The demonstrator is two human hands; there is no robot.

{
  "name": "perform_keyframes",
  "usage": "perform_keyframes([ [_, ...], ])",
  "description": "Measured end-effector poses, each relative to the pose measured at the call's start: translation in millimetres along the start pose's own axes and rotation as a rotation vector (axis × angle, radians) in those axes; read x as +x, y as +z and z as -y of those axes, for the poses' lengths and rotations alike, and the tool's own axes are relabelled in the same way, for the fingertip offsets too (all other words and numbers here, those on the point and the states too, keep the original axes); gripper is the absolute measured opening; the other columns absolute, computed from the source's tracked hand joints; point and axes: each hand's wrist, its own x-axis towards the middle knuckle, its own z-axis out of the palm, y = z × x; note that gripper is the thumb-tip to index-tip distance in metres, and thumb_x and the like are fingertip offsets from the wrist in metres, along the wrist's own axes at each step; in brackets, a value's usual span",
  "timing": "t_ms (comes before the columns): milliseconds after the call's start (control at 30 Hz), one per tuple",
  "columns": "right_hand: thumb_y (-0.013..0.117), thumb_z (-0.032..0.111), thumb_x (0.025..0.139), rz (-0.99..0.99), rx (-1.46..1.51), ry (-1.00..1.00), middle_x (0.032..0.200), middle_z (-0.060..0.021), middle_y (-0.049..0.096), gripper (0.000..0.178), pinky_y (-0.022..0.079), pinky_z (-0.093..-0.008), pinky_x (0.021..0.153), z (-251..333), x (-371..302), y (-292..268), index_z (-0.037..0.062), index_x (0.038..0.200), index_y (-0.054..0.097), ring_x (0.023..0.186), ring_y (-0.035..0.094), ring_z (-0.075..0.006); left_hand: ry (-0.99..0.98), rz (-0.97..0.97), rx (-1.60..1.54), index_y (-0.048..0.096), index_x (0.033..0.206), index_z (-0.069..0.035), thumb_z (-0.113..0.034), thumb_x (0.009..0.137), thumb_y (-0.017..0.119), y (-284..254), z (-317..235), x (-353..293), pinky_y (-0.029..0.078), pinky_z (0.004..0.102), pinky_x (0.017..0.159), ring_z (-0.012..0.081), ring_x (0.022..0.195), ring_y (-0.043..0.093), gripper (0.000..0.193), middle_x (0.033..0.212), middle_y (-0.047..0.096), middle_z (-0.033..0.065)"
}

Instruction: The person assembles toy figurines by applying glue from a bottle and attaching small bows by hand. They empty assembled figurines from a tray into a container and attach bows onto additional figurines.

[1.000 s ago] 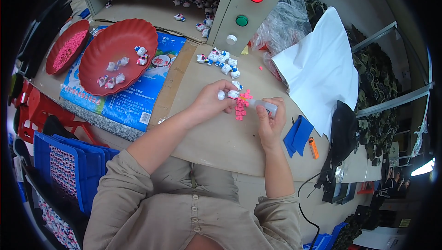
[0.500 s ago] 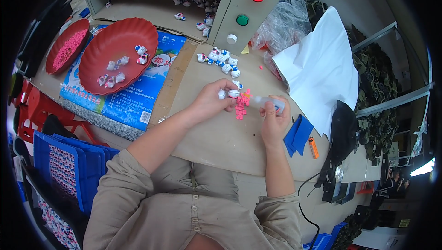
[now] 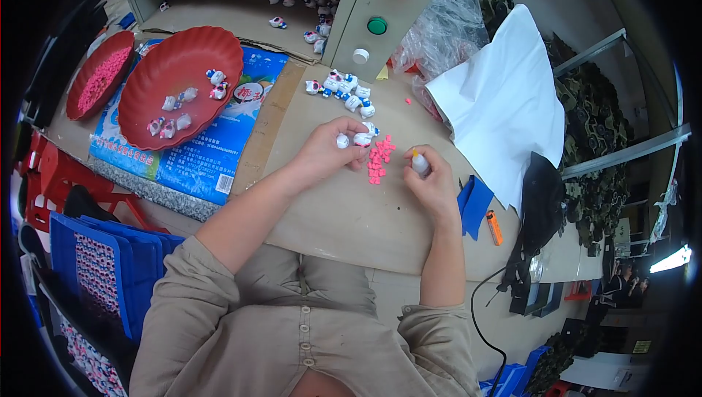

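Note:
Between the thumb and fingers of my left hand (image 3: 319, 151) are small white toy figurines (image 3: 362, 138) with blue and pink markings; one sticks out beside the thumb. My right hand (image 3: 434, 186) is wrapped round a small whitish squeeze bottle (image 3: 420, 165), its yellow tip pointing up and away from me. A patch of tiny pink pieces (image 3: 378, 161) lies on the tabletop between both hands, right beside my left fingertips. Just beyond my left hand, a group of similar white and blue figurines (image 3: 344, 90) rests on the table.
On the left stand a scalloped red bowl (image 3: 139, 97) with several figurines and a smaller red bowl (image 3: 82, 97) of pink pieces. A metal box machine (image 3: 351, 39) borders the far side. White sheeting (image 3: 490, 97), blue scraps (image 3: 474, 207) and an orange lighter (image 3: 494, 228) lie right.
My right hand has drawn the bottle back from the figurines and pink pieces, and its tip has swung from pointing left to pointing upward. The left hand keeps its hold. The view has shifted slightly.

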Motion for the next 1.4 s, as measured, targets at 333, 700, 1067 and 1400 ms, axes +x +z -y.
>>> perform_keyframes([
  [333,0.067,0.011,0.066,0.239,-0.353,-0.229,0.073,-0.0056,0.059,0.012,0.039,-0.0324,0.067,-12,6,7,0.0062,0.076,0.063,0.074,0.054,-0.0223,0.01,0.019,0.024,0.048,0.101,0.001,0.004,0.077,0.055,0,2,1,0.049,0.0238,0.059,0.0123,0.068,0.056,0.025,0.085,0.055,0.0083],
  [700,0.066,0.01,0.073,0.07,0.154,0.072,0.072,-0.0025,0.059,0.013,0.041,-0.0226,0.058,6,3,13,-0.0002,0.079,0.06,0.066,0.053,-0.008,-0.009,0.083,0.057,0.05,0.105,0.002,0.001,0.079,0.055,4,-2,-3,0.049,0.0227,0.06,0.011,0.066,0.057,0.027,0.086,0.056,0.0072],
  [1067,0.065,0.008,0.073,0.034,0.441,0.215,0.072,-0.003,0.06,0.014,0.034,-0.0159,0.045,8,2,32,0.0015,0.084,0.059,0.061,0.054,-0.0062,0.057,0.125,0.117,0.051,0.107,0.002,-0.002,0.078,0.055,5,3,-4,0.049,0.0216,0.056,0.01,0.064,0.058,0.03,0.089,0.057,0.0077],
  [1400,0.065,0.008,0.074,0.055,0.417,0.258,0.074,-0.0041,0.061,0.016,0.036,-0.0168,0.046,18,2,32,0.0018,0.087,0.059,0.065,0.057,-0.0079,0.079,0.178,0.16,0.051,0.109,0.0,-0.001,0.079,0.052,3,8,-4,0.046,0.0231,0.053,0.009,0.063,0.055,0.03,0.082,0.056,0.0061],
])
